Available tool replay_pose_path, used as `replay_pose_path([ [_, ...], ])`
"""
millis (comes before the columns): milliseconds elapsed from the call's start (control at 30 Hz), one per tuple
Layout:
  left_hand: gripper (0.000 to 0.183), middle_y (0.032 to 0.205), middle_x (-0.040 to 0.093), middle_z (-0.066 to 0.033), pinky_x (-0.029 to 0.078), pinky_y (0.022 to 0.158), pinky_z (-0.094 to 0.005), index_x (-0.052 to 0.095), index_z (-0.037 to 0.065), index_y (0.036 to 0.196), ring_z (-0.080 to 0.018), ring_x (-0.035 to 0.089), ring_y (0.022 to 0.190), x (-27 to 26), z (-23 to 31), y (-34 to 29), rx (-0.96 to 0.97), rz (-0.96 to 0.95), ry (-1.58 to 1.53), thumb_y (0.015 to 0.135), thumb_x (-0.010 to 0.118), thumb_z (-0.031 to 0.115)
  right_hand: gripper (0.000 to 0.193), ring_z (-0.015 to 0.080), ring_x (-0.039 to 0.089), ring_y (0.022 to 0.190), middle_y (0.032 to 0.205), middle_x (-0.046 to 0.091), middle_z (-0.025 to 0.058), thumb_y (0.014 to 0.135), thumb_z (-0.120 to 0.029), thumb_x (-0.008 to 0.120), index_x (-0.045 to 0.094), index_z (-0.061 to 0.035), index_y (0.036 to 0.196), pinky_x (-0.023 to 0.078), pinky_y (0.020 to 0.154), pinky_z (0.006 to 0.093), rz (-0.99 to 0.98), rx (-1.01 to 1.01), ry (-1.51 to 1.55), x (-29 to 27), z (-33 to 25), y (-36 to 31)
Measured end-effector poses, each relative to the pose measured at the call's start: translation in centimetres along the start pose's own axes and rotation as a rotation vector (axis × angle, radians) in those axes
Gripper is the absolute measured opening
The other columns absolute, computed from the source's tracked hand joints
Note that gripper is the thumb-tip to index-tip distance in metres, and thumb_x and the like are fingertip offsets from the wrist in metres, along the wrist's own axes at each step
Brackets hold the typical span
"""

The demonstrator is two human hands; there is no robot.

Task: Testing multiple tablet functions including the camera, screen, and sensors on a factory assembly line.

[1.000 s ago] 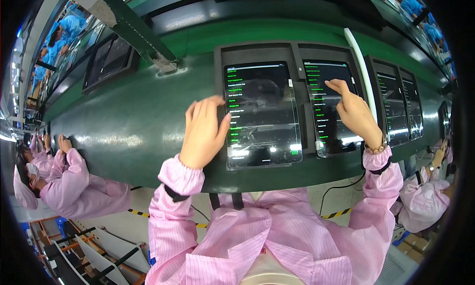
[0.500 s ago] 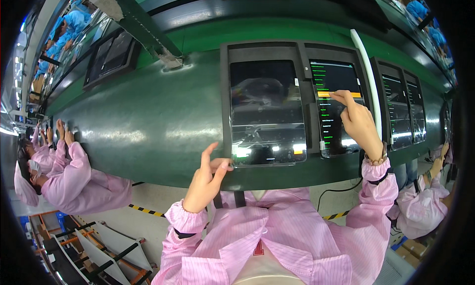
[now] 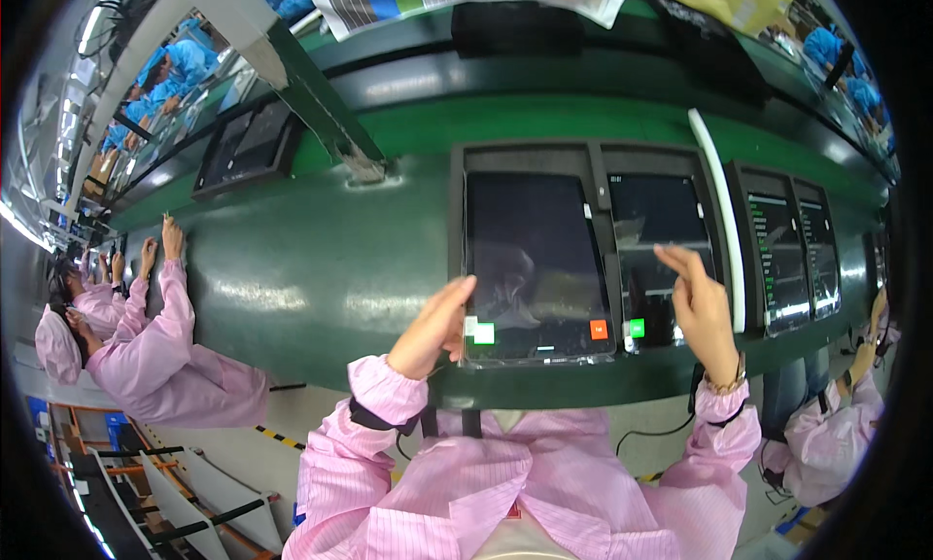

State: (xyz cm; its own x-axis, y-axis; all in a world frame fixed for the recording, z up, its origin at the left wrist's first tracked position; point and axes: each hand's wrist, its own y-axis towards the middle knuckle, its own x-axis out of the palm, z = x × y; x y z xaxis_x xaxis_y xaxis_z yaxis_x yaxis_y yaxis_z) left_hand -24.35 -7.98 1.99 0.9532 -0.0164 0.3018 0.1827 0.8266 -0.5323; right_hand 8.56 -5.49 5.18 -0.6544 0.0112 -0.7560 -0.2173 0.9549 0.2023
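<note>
Two tablets lie side by side, face up, in a dark foam tray. The left tablet (image 3: pixel 535 259) has a dark screen with a green square and a red square in its lower corners. On the right tablet (image 3: pixel 653 205) the screen is dark too, with a green square at lower left. My left hand (image 3: pixel 431 332) rests at the left tablet's near left edge, fingers stretched, holding nothing. Over the right half of the right tablet hovers my right hand (image 3: pixel 704 317), fingers extended and empty. Whether a fingertip touches the glass I cannot tell.
The foam tray (image 3: pixel 530 157) sits on a green bench (image 3: pixel 301 268). A white strip (image 3: pixel 724 210) stands between it and another tray of tablets (image 3: pixel 768 249). A green post (image 3: pixel 321 103) rises at the left. Co-workers in pink (image 3: pixel 155 356) sit further left.
The right tablet's list of lines has given way to a dark screen with a green square. The left tablet's orange square is now red. My left hand has shifted up along the tablet's edge.
</note>
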Motion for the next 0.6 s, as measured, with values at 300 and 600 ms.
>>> replay_pose_path([
  [300, 0.045, 0.103, 0.056, -0.0036, 0.049, 0.072, -0.0258, 0.049, 0.003, 0.114, -0.0120, 0.058, 0.089, 1.3, 0.0, 0.3, 0.049, 0.144, -0.279, 0.081, 0.069, 0.024, 0.027, 0.0314, 0.064, 0.084, 0.105, 0.065, 0.0118, 0.086, -0.002, 0.047, 0.047, -0.0032, 0.113, 0.051, 0.073, 0.0362, -0.021, -0.031, 0.016, 0.5, -1.4, 1.7],
  [600, 0.035, 0.100, 0.062, -0.0067, 0.044, 0.080, -0.0256, 0.058, -0.003, 0.110, -0.0118, 0.057, 0.093, -0.8, -0.7, -3.2, 0.258, -0.138, -0.091, 0.087, 0.057, 0.024, 0.046, 0.0076, 0.050, 0.068, 0.085, 0.055, 0.0017, 0.096, -0.022, 0.044, 0.033, -0.0088, 0.140, 0.045, 0.065, 0.0209, 0.006, 0.004, 0.615, 0.4, -5.4, 7.6],
])
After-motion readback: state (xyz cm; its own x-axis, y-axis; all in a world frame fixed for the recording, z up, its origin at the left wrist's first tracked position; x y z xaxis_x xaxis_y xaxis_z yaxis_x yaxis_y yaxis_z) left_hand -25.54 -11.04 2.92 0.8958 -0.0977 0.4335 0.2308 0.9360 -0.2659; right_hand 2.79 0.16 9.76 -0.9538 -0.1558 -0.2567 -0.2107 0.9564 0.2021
